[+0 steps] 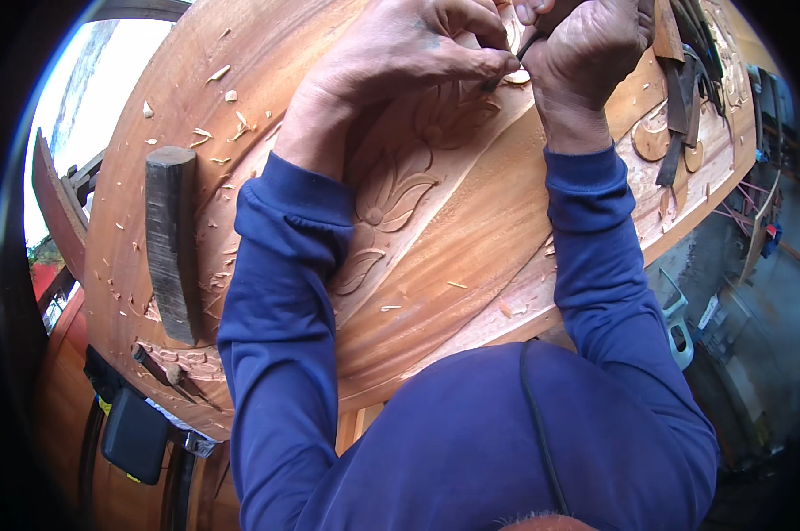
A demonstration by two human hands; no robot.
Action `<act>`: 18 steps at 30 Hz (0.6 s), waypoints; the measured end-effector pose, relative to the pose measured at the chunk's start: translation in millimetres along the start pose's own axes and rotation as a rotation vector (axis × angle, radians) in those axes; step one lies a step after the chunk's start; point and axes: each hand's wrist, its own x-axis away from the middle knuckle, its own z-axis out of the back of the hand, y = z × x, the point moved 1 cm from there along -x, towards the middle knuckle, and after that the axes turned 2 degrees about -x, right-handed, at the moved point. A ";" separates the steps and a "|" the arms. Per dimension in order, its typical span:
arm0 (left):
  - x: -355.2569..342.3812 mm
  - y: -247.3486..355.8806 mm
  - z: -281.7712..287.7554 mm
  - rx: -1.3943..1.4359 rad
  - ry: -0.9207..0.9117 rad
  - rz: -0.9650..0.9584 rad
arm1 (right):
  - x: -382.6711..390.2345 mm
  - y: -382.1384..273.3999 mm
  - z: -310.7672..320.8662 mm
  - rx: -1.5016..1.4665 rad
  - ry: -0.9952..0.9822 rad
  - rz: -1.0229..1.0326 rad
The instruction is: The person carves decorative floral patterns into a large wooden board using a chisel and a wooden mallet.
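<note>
My left hand [422,51] is at the top edge of the view over a carved wooden panel [470,239], its thumb and forefinger pinched together at the thin dark shaft of a carving chisel [530,42]. Close beside it, my right hand [592,55] is closed in a fist around the same chisel, whose handle is hidden in the grip. The fingers partly cover the pale wood under the tool. Below my left hand, carved flowers and leaves [391,199] stand out in relief along a recessed band.
A dark wooden block [172,248] lies on the panel at left, among scattered shavings [241,126]. Several carving tools [678,115] are piled at upper right. Two slim tools [156,365] lie at lower left, near a black case [136,435]. A pale green plastic chair [677,323] stands beyond the right edge.
</note>
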 end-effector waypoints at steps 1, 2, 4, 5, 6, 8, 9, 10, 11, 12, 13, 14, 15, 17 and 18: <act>-1.1 0.2 0.5 -0.003 0.000 -0.006 | 1.9 0.2 0.5 -0.016 -0.003 -0.022; -2.5 0.2 0.4 -0.004 0.003 -0.009 | 2.8 -0.3 0.6 -0.032 -0.005 -0.044; -2.9 -0.4 1.2 -0.007 0.012 -0.015 | 5.7 -5.6 -13.1 -0.406 0.085 -0.274; -3.5 -0.8 2.1 -0.009 0.020 -0.021 | 5.3 -6.1 -17.7 -0.375 0.068 -0.280; -4.3 -0.2 1.9 -0.010 0.026 -0.022 | 6.9 -7.5 -23.5 -0.162 -0.014 -0.183; -5.5 -0.5 2.6 -0.029 0.055 -0.036 | 9.4 -11.3 -29.9 -0.103 -0.035 -0.201; -5.1 -0.2 4.1 -0.038 0.082 -0.044 | 6.2 -10.5 -25.8 -0.161 -0.035 -0.267; -3.3 1.0 5.5 -0.056 0.126 -0.054 | 3.3 -10.3 -22.7 -0.222 -0.034 -0.334; -3.0 2.1 8.7 -0.077 0.190 -0.066 | -5.6 -8.7 -10.4 -0.175 0.008 -0.340; -6.7 -1.9 9.1 -0.085 0.244 -0.077 | -15.3 -6.8 7.3 -0.116 0.058 -0.340; -10.7 -5.4 10.3 -0.080 0.294 -0.079 | -24.1 -6.8 14.7 -0.037 0.014 -0.225; -13.7 -10.5 9.5 -0.074 0.339 -0.079 | -26.5 -4.2 22.3 -0.058 0.018 -0.218; -12.9 -11.4 12.0 -0.072 0.380 -0.076 | -28.1 -2.9 20.5 -0.095 0.011 -0.211; -12.9 -14.5 15.1 -0.048 0.435 -0.069 | -23.5 4.6 14.9 -0.110 -0.022 -0.219; -12.9 -17.7 12.8 -0.001 0.452 -0.061 | -18.9 7.9 13.5 -0.141 0.021 -0.245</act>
